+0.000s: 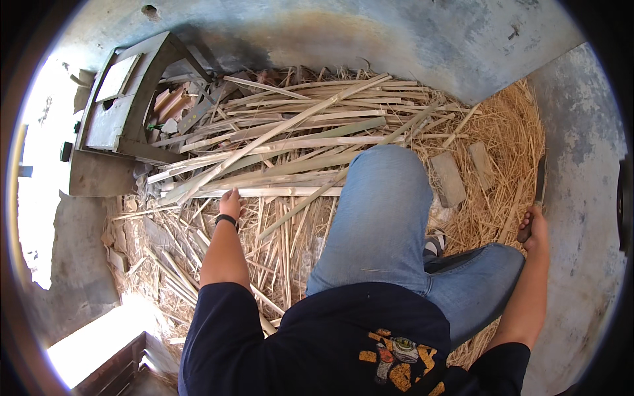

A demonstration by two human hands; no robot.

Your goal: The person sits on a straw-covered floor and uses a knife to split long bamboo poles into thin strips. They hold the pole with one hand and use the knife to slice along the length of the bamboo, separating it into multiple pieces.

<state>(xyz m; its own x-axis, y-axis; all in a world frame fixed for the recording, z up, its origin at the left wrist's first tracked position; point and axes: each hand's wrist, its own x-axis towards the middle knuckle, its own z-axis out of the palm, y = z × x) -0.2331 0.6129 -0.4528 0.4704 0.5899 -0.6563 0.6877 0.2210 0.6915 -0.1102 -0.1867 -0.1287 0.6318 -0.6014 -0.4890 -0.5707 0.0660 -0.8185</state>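
Observation:
My left hand [231, 204] reaches to the near edge of a heap of split bamboo strips [284, 142]. Its fingers are curled at a pale bamboo strip [290, 192] along the front of the heap; the fingertips are small and partly hidden. Out by the right wall, my right hand [535, 229] is closed round the dark handle of a long-bladed knife [541, 181]. The blade points away from me, close to the wall. My bent knee stands between the two hands and covers part of the heap.
A wooden stool-like frame [125, 99] stands at the far left against rubble. Two bricks [448, 179] lie in the straw [515, 145] right of my knee. Walls [584, 198] close in on the right and at the back. A brown wooden crate-like thing [119, 366] sits at the lower left.

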